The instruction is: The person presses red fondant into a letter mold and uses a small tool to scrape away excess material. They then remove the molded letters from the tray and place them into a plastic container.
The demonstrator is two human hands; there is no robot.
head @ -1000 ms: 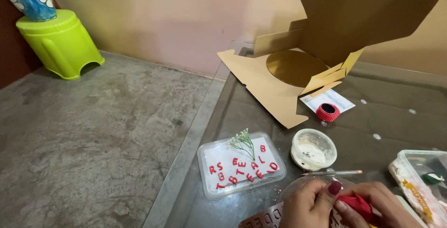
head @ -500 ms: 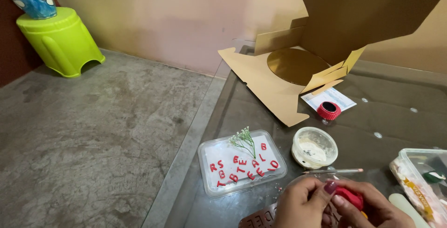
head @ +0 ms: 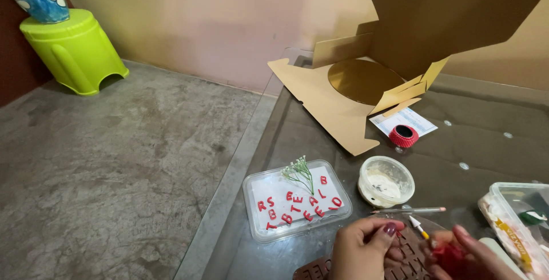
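Right hand pinches a red clay lump; left hand, fingers curled, pinches a small tool over brown letter mould.

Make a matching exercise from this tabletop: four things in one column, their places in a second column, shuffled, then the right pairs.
Things
1. small red ribbon roll
2. round white plastic tub
3. sprig of tiny white flowers
4. lime green plastic stool

Places
A. on the grey floor by the wall
B. on the clear lid with small red letters
C. beside the white card, near the open brown cardboard box
D. on the glass table, right of the letter lid

Pairs: 1-C, 2-D, 3-B, 4-A
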